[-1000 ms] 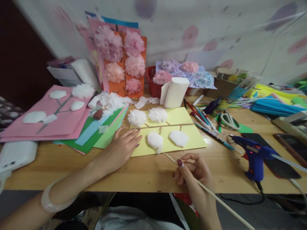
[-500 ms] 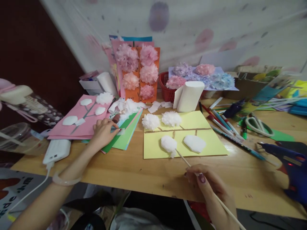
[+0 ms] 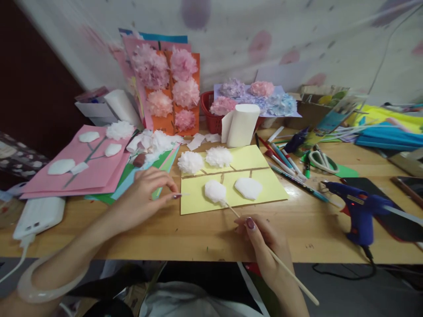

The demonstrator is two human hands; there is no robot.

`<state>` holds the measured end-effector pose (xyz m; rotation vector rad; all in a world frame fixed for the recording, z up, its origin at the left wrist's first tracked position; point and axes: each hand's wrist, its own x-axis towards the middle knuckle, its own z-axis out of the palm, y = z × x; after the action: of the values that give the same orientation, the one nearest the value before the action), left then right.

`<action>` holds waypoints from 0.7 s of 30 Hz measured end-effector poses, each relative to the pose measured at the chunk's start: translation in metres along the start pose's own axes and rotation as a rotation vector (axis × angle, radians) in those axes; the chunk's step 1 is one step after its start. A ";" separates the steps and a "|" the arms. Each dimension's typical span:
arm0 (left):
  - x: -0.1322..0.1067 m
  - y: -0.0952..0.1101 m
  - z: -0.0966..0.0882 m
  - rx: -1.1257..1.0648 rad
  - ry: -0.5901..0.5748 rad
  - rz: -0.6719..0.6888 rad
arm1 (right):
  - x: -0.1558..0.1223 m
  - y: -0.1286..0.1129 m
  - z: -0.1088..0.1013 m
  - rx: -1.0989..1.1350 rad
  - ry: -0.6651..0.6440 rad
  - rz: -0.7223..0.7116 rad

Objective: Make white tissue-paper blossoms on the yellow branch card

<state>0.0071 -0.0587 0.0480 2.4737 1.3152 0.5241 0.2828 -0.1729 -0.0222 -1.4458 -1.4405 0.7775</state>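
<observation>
Two tips: your right hand pinches thin wooden stick, tip touching white tissue puff on yellow card — poke lightly, probably. Meanwhile your left hand pinches small white scrap — don't crush.

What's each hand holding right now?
Left hand: pinching a small white scrap.
Right hand: closed on thin stick, tip at white puff.
</observation>
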 end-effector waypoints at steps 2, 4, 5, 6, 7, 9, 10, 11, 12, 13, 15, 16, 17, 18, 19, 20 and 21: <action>0.006 0.020 0.015 -0.074 -0.084 0.062 | 0.001 0.000 0.000 0.025 0.002 0.013; 0.014 0.035 0.031 -0.127 -0.150 0.104 | 0.001 -0.001 0.001 0.037 0.008 0.024; 0.018 0.040 0.040 -0.137 -0.167 0.113 | 0.001 -0.001 0.003 0.048 0.028 0.027; 0.021 0.045 0.047 -0.140 -0.168 0.116 | 0.000 -0.002 0.004 0.068 0.060 0.033; 0.025 0.048 0.054 -0.134 -0.162 0.113 | -0.002 -0.003 0.005 0.095 0.105 0.044; 0.032 0.052 0.063 -0.113 -0.130 0.100 | -0.007 -0.006 0.008 0.158 0.197 0.053; 0.034 0.053 0.066 -0.102 -0.112 0.097 | -0.010 -0.008 0.009 0.183 0.231 0.035; 0.036 0.054 0.067 -0.093 -0.095 0.098 | -0.013 -0.010 0.009 0.200 0.250 0.000; 0.038 0.054 0.067 -0.086 -0.080 0.102 | -0.016 -0.013 0.009 0.208 0.250 -0.050; 0.038 0.054 0.066 -0.081 -0.065 0.108 | -0.017 -0.015 0.009 0.204 0.247 -0.106; 0.037 0.052 0.063 -0.084 -0.040 0.119 | -0.019 -0.019 0.009 0.162 0.225 -0.181; 0.035 0.051 0.061 -0.091 -0.035 0.120 | -0.019 -0.020 0.009 0.132 0.207 -0.188; 0.032 0.049 0.059 -0.097 -0.037 0.118 | -0.018 -0.021 0.010 0.100 0.186 -0.183; 0.030 0.047 0.057 -0.103 -0.048 0.114 | -0.017 -0.021 0.011 0.071 0.167 -0.173; 0.027 0.045 0.057 -0.109 -0.068 0.107 | -0.017 -0.021 0.012 0.048 0.153 -0.166; 0.024 0.044 0.057 -0.112 -0.096 0.094 | -0.016 -0.021 0.013 0.033 0.144 -0.165; 0.022 0.043 0.057 -0.111 -0.128 0.077 | -0.016 -0.021 0.014 0.023 0.143 -0.171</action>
<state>0.0757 -0.0689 0.0187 2.4307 1.1151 0.4360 0.2604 -0.1882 -0.0112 -1.3139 -1.4195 0.5704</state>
